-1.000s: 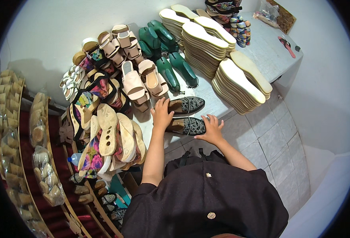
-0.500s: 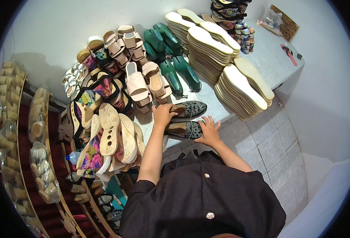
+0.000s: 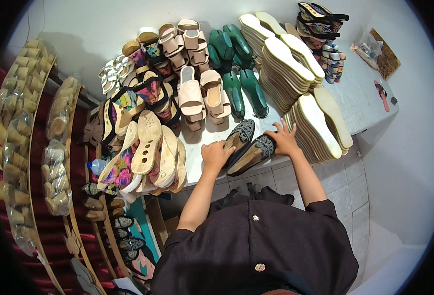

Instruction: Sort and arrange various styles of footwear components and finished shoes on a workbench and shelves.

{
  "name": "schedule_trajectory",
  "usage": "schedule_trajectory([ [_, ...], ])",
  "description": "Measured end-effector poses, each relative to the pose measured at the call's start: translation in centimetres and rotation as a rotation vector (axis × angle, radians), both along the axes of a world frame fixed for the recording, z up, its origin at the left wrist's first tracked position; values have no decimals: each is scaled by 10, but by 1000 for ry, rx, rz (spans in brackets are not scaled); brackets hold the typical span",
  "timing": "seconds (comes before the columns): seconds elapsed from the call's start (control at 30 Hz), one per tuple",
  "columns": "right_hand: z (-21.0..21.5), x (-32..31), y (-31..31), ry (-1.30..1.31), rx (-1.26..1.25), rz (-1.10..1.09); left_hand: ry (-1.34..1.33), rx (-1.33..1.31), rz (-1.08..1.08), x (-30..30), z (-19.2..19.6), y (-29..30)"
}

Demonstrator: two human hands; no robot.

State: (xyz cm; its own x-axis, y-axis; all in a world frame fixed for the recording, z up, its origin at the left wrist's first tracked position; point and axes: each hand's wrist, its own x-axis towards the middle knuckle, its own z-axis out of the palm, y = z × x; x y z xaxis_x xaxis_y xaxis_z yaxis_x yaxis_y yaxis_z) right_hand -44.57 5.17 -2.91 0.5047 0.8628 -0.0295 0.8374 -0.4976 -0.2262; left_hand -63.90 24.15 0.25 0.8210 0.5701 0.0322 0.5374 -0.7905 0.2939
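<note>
A pair of dark flat slip-on shoes with grey patterned uppers and brown insoles lies at the table's near edge, toes pointing away and to the right. My left hand point(image 3: 217, 156) is closed on the heel end of the left slip-on shoe point(image 3: 242, 132), thumb over its rim. At the toe of the right slip-on shoe point(image 3: 250, 158), my right hand point(image 3: 283, 139) grips with thumb and bent fingers, some of them spread. The right shoe sits nearer to me and partly overhangs the edge. My right fingertips are close to a stack of cream soles point(image 3: 315, 129).
Beige block-heeled sandals point(image 3: 191, 96) and green shoe lasts point(image 3: 246, 93) stand behind the shoes. Wooden wedge soles point(image 3: 147, 140) are piled at the left near edge. A shelf rack point(image 3: 36, 196) with bagged heels runs along the left. A pink sandal point(image 3: 382, 96) lies far right.
Both shoes have swung from pointing right to pointing away and rightward, and the gap between their heels has changed. My hands moved with them. The whole view has shifted somewhat.
</note>
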Motion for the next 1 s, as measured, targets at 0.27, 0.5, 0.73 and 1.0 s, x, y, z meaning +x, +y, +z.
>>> schedule_trajectory([
  [0.27,-38,-38,-15,4,171,-214,-120,-107,132,-8,-17,-20],
  [0.5,-23,-114,-12,185,386,-161,-442,-672,37,-30,-80,-2],
  [0.73,-28,-135,16,301,432,-239,-346,-716,60,-30,-79,-9],
  [1.0,-33,-135,31,657,587,-780,-245,-520,42,-25,-70,-30],
])
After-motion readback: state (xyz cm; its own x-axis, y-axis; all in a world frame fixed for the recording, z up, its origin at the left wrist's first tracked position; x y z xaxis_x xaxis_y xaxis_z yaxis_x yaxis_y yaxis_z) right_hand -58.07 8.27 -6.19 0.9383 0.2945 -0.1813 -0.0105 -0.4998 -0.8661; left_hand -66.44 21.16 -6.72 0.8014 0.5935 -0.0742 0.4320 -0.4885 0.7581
